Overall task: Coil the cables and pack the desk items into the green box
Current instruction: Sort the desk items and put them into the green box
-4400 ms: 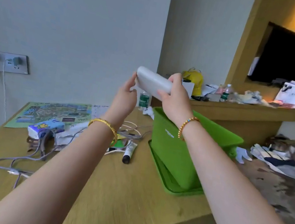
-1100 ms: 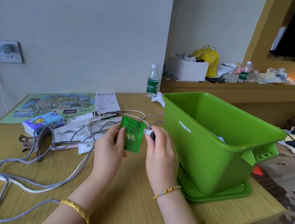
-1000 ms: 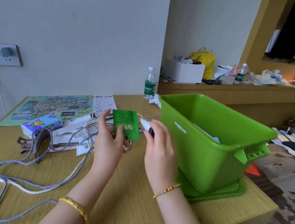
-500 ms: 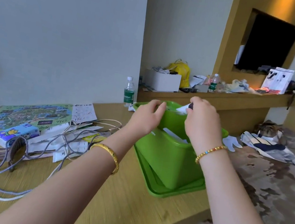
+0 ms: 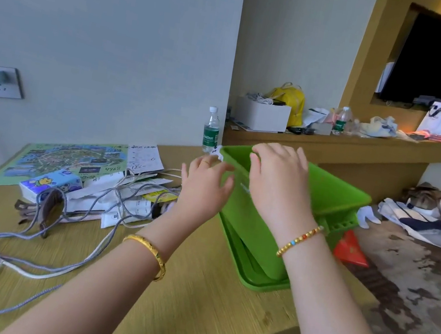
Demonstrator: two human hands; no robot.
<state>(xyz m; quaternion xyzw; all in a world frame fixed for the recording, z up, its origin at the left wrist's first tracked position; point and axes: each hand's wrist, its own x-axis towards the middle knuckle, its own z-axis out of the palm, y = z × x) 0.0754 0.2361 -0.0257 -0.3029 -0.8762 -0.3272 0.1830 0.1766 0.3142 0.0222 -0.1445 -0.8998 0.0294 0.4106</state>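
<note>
Both hands are up in front of the green box (image 5: 334,194), and they hold nothing. The right hand (image 5: 278,182) is over the near edge of the box with its fingers loose. The left hand (image 5: 204,187) is just beside it, fingers spread, next to the box's left side. The box sits on the worktop (image 5: 191,302). To the left of the left hand lie gray cables (image 5: 23,259), a tissue pack (image 5: 50,185) and a map (image 5: 69,159).

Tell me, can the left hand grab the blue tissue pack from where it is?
Probably yes. The left hand is open and holds nothing, and the tissue pack lies uncovered on top to its left, though a gray cable loops right beside it.
</note>
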